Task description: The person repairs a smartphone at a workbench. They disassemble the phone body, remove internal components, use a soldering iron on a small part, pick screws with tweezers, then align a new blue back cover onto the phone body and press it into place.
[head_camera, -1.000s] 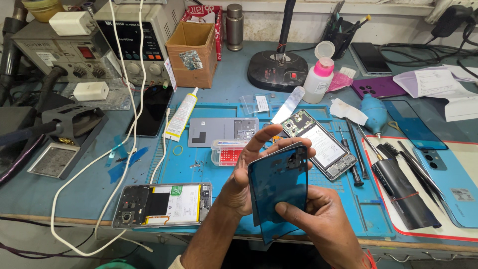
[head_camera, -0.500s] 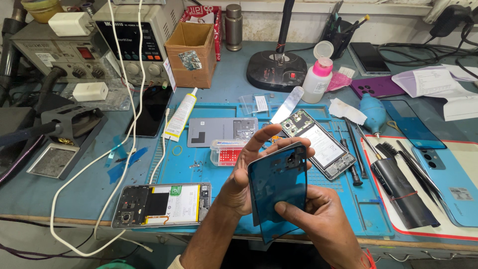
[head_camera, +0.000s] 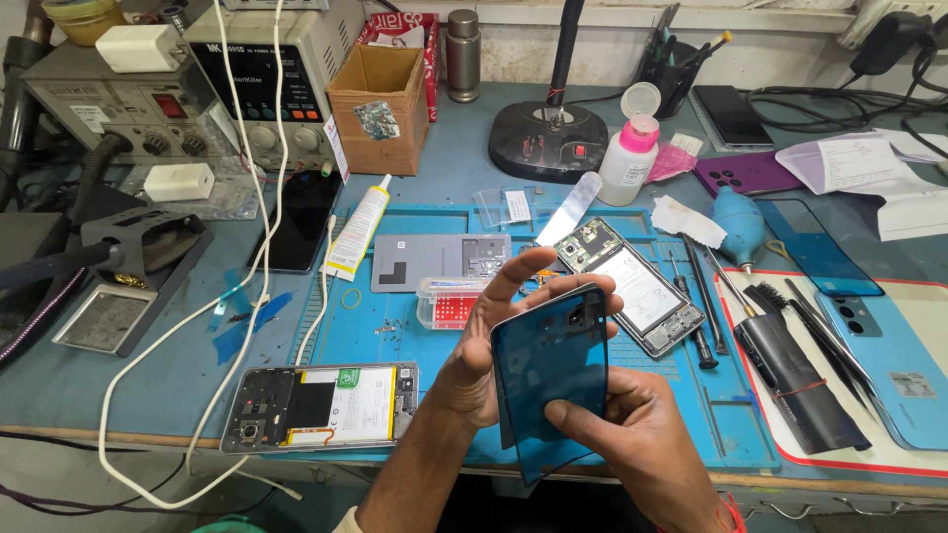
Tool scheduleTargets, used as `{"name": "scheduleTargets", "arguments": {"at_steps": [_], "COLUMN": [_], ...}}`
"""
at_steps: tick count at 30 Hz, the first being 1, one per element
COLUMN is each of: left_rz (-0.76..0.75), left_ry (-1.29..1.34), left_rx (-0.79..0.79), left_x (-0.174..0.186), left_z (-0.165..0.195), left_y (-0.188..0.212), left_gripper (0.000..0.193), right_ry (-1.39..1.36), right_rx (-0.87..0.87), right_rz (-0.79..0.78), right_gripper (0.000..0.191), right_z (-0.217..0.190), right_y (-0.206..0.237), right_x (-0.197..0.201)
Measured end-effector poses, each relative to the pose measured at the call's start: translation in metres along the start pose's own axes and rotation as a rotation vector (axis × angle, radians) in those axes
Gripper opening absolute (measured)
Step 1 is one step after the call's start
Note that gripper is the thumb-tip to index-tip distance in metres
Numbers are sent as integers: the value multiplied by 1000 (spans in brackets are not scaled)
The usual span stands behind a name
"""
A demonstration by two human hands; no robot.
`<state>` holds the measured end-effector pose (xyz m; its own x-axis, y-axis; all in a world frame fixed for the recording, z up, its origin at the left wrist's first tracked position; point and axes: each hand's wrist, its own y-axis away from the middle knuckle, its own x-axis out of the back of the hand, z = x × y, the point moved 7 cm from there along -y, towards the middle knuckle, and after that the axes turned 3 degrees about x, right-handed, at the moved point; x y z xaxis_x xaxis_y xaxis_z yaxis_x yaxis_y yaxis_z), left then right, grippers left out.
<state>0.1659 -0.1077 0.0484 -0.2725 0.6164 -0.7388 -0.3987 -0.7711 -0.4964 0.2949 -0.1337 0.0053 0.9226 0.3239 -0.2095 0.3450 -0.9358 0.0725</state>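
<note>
Both my hands hold a dark blue phone back cover [head_camera: 551, 370] upright above the front edge of the blue work mat [head_camera: 395, 316]. My left hand [head_camera: 486, 345] grips its left edge, fingers curled over the top near the camera cut-out. My right hand [head_camera: 632, 434] supports it from below, thumb pressed on the glossy face. Just behind it lies an opened phone [head_camera: 630, 284] with its board and battery showing.
Another opened phone [head_camera: 321, 405] lies at the mat's front left. A grey back panel [head_camera: 434, 262], a glue tube [head_camera: 357, 227], a small screw box [head_camera: 449, 301], tweezers and a brush [head_camera: 780, 345] lie around. White cable [head_camera: 247, 296] crosses the left side. Cardboard box [head_camera: 380, 94] and power supply stand behind.
</note>
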Motion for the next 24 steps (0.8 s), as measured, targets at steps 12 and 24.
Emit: {"name": "scheduleTargets", "arguments": {"at_steps": [12,24], "left_rz": [14,23], "left_ry": [-4,-25], "left_rx": [3,3], "left_x": [-1,-1], "left_z": [0,0], "left_y": [0,0], "left_gripper": [102,104], "right_ry": [-4,-21], "right_rx": [10,-11], "right_rz": [-10,-4], "right_gripper": [18,19], "right_z": [0,0], "right_y": [0,0], "right_x": [1,0]}}
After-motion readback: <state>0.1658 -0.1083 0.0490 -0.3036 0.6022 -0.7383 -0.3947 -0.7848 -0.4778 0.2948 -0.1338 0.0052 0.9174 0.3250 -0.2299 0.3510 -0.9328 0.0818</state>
